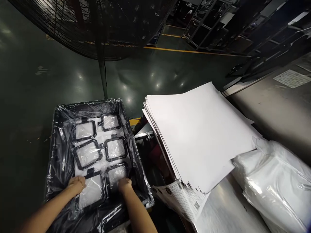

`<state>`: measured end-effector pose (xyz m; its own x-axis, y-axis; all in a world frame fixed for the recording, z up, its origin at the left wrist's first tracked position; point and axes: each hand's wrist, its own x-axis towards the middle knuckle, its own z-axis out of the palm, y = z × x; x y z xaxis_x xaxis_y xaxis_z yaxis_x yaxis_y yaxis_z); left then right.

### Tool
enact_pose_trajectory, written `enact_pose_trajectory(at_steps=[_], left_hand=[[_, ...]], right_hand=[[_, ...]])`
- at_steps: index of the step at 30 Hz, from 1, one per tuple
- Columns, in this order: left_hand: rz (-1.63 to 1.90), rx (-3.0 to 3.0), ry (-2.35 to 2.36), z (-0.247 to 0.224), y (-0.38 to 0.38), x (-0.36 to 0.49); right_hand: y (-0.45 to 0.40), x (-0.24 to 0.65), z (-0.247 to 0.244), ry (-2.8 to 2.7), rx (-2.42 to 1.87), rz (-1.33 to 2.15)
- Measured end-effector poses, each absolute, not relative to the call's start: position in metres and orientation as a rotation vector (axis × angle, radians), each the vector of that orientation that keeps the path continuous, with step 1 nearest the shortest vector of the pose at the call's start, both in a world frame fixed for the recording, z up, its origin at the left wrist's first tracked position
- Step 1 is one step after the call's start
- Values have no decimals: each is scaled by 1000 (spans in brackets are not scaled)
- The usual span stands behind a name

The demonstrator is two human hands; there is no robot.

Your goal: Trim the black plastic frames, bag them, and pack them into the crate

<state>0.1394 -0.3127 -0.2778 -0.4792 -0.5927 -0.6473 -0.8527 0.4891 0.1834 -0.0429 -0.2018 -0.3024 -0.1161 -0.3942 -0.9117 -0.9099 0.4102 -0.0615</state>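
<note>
Several black frames in clear plastic bags lie in two columns on a white sheet [99, 139], inside a black bin [52, 161] lined with clear film. My left hand [77, 185] has its fingers curled at the upper left corner of the nearest left bagged black frame [91, 191]. On the right, my right hand [125, 184] is closed at the lower right side of the nearest right bagged black frame [116, 176]. Its fingertips are partly hidden.
A stack of white sheets [194, 129] lies on a metal surface [221, 207] right of the bin. Beside it are a printed sheet [177, 197] and a bulky white plastic bundle [279, 181]. A large fan [97, 29] stands beyond the bin on the green floor [136, 74].
</note>
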Motion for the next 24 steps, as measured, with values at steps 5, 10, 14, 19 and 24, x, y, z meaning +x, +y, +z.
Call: enact_pose_trajectory(at_steps=[5, 10, 14, 19, 24], left_hand=[[567, -734, 2367, -292, -276, 137], [483, -660, 2286, -308, -253, 154], [504, -707, 2327, -297, -257, 148], [782, -931, 2532, -259, -285, 108], [1272, -1162, 2590, -195, -374, 55]], right_hand=[[-210, -42, -278, 1713, -1152, 592], [-199, -48, -181, 1847, -1317, 263], [-175, -103, -81, 2199, -1484, -108], [-176, -183, -49, 2938, -1027, -10], [-174, -157, -64, 2710, -1285, 11]])
